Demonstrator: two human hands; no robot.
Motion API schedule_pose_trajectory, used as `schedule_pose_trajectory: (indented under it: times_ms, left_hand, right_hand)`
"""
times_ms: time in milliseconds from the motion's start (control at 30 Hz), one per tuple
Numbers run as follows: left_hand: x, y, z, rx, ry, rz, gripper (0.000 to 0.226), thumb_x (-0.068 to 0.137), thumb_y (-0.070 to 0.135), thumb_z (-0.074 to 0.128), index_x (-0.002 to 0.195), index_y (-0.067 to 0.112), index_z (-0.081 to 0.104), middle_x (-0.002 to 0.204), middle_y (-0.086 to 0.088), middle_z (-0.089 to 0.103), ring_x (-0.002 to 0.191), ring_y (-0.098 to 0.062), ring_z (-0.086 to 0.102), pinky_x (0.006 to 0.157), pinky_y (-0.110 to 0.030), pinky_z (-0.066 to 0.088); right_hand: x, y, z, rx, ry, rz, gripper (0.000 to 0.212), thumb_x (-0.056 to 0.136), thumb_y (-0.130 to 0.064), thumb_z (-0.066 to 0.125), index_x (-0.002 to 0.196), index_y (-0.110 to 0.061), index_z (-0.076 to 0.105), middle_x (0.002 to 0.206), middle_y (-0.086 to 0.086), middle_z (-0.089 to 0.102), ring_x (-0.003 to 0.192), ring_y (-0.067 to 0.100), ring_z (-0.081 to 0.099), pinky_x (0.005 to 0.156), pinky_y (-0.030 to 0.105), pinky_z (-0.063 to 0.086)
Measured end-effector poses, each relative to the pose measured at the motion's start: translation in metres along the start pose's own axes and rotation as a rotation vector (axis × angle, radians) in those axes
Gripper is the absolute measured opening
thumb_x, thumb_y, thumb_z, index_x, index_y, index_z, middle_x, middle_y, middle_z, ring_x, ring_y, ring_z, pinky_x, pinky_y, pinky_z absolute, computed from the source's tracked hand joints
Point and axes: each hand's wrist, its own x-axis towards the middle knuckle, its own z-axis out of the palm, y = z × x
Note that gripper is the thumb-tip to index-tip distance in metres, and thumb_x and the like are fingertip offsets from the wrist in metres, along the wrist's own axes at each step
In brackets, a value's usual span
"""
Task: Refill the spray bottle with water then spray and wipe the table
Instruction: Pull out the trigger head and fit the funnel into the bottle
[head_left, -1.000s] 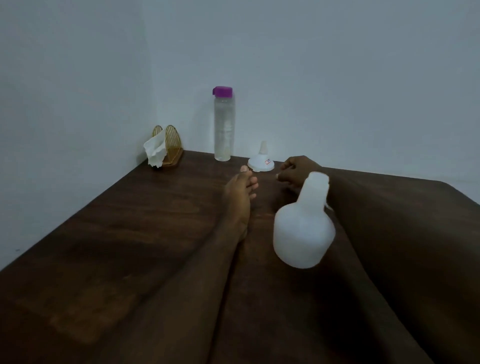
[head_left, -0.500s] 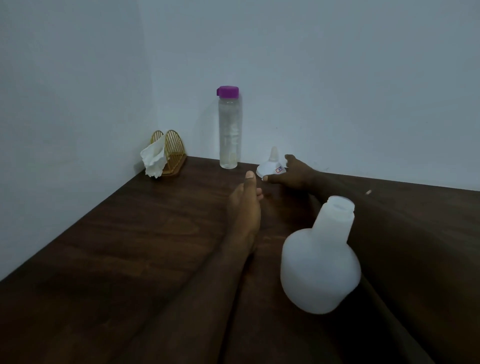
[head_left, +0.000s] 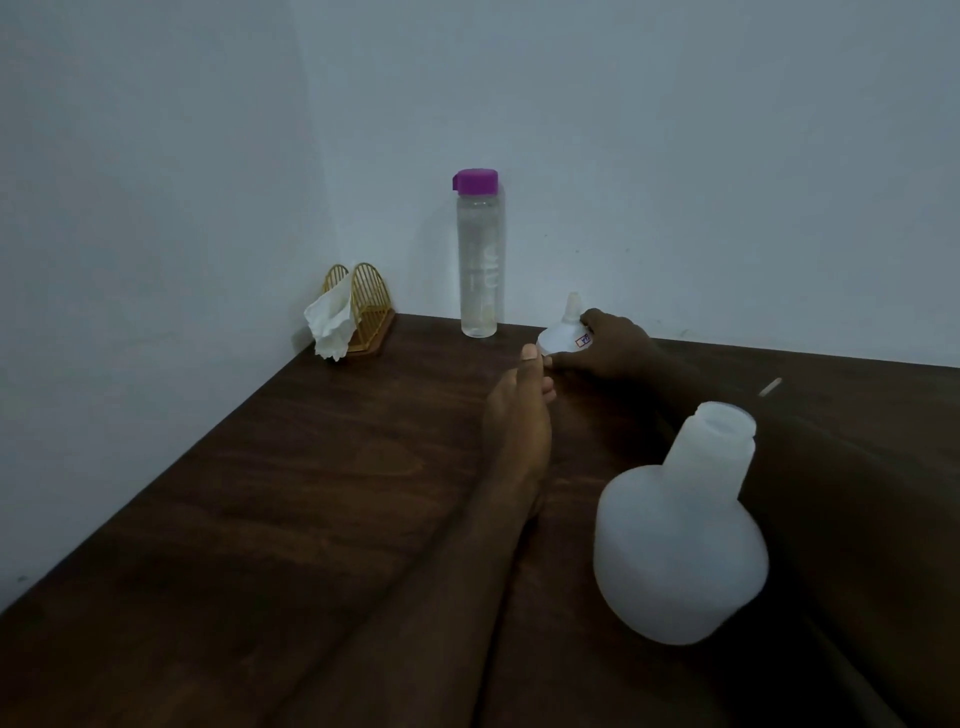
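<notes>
Counter: the counter (head_left: 311, 493) is dark brown wood with a smooth top, and it runs into a corner of the plain pale wall (head_left: 675, 156).
Spray bottle: the spray bottle (head_left: 680, 551) is milky white plastic with a fat round body and a short wide neck. The neck is open, with no top on it. It sits on the counter near the person, just in front of the right arm.
Funnel: a small white funnel (head_left: 563, 332) sits upside down with its thin end up and a little sticker on its side.
Right hand: the right hand (head_left: 615, 345) grips the funnel, with fingers (head_left: 597, 318) over the back and the thumb at the front.
Left hand: the left hand (head_left: 517, 415) rests on its side on the counter. Its fingers are loose and hold nothing.
Water bottle: a tall clear water bottle (head_left: 478, 260) with a purple cap (head_left: 475, 182) stands by the wall, just left of the funnel.
Corner: a gold wire napkin holder (head_left: 366, 301) holds a crumpled white tissue (head_left: 330, 322).
Right side: a small pale stick (head_left: 770, 387) lies alone on the counter.
</notes>
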Motion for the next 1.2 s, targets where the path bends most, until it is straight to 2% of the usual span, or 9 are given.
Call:
schedule_pose_trajectory:
  times_ms: [200,400,567,667,733,867,967,1100,1200]
  left_hand:
    - [-0.009,0.002,-0.002,-0.009,0.035,0.049,0.025,0.098,0.045,0.047,0.082,0.031,0.060,0.090,0.006,0.067,0.096,-0.014,0.066,0.090,-0.033,0.050]
    - [-0.019,0.005,-0.003,-0.016,0.143,0.138,0.024,0.092,0.017,0.060,0.116,0.011,0.061,0.099,0.003,0.066,0.088,-0.004,0.062,0.066,-0.010,0.048]
    - [-0.033,0.009,-0.002,0.096,0.076,0.285,0.033,0.088,-0.001,0.057,0.120,0.007,0.058,0.109,-0.005,0.064,0.097,-0.007,0.061,0.080,-0.010,0.050]
    - [-0.044,0.011,-0.004,0.190,0.086,0.451,0.044,0.085,0.013,0.059,0.129,0.015,0.052,0.114,-0.001,0.062,0.108,-0.010,0.060,0.093,-0.022,0.049]
    - [-0.052,0.015,-0.002,0.252,0.082,0.577,0.050,0.085,0.021,0.058,0.134,0.018,0.048,0.120,-0.001,0.062,0.113,-0.007,0.058,0.095,-0.022,0.048]
    - [-0.069,0.035,0.008,0.267,0.056,0.767,0.046,0.092,0.022,0.060,0.136,0.018,0.047,0.124,0.000,0.063,0.114,-0.006,0.060,0.092,-0.018,0.051]
    - [-0.077,0.056,0.009,0.202,0.063,0.857,0.033,0.096,0.020,0.057,0.128,0.019,0.051,0.110,0.012,0.062,0.105,-0.001,0.062,0.085,-0.020,0.054]
    - [-0.082,0.080,0.008,0.165,0.136,0.875,0.020,0.096,0.024,0.057,0.114,0.016,0.061,0.095,0.012,0.064,0.092,-0.005,0.065,0.076,-0.018,0.055]
    - [-0.084,0.093,0.004,0.155,0.140,0.843,0.021,0.095,0.024,0.059,0.113,0.014,0.066,0.092,0.017,0.065,0.089,0.000,0.064,0.074,-0.011,0.052]
  right_hand:
    - [-0.029,-0.004,-0.008,-0.067,-0.034,-0.085,0.066,0.075,-0.059,0.073,0.118,-0.013,0.054,0.106,-0.001,0.060,0.090,0.017,0.055,0.074,0.031,0.044]
    - [-0.076,-0.010,-0.037,-0.183,-0.058,-0.144,0.059,0.075,-0.058,0.072,0.114,-0.018,0.055,0.100,-0.002,0.061,0.088,0.017,0.056,0.075,0.031,0.045]
    - [-0.115,-0.018,-0.087,0.014,0.011,-0.206,0.045,0.076,-0.050,0.075,0.103,-0.019,0.059,0.092,-0.006,0.064,0.081,0.009,0.059,0.067,0.025,0.044]
    - [-0.137,-0.029,-0.117,0.048,0.021,-0.267,0.024,0.083,-0.045,0.070,0.091,-0.026,0.058,0.084,-0.010,0.062,0.077,0.007,0.057,0.063,0.023,0.039]
    - [-0.149,-0.037,-0.132,0.100,0.030,-0.307,0.021,0.087,-0.045,0.065,0.079,-0.026,0.059,0.077,-0.006,0.063,0.073,0.011,0.059,0.064,0.029,0.045]
    - [-0.175,-0.058,-0.153,0.303,0.044,-0.362,0.054,0.083,-0.052,0.049,0.091,-0.001,0.066,0.090,0.014,0.068,0.077,0.021,0.069,0.077,0.045,0.057]
    - [-0.192,-0.071,-0.167,0.416,0.079,-0.360,0.054,0.093,-0.050,0.044,0.089,-0.003,0.071,0.089,0.017,0.070,0.076,0.032,0.069,0.071,0.044,0.059]
    - [-0.213,-0.079,-0.183,0.391,0.143,-0.302,0.061,0.101,-0.051,0.041,0.086,-0.001,0.072,0.080,0.017,0.072,0.067,0.029,0.071,0.060,0.041,0.060]
    - [-0.225,-0.081,-0.194,0.310,0.273,-0.312,0.045,0.100,-0.038,0.051,0.083,0.000,0.069,0.077,0.012,0.072,0.058,0.018,0.070,0.055,0.035,0.058]
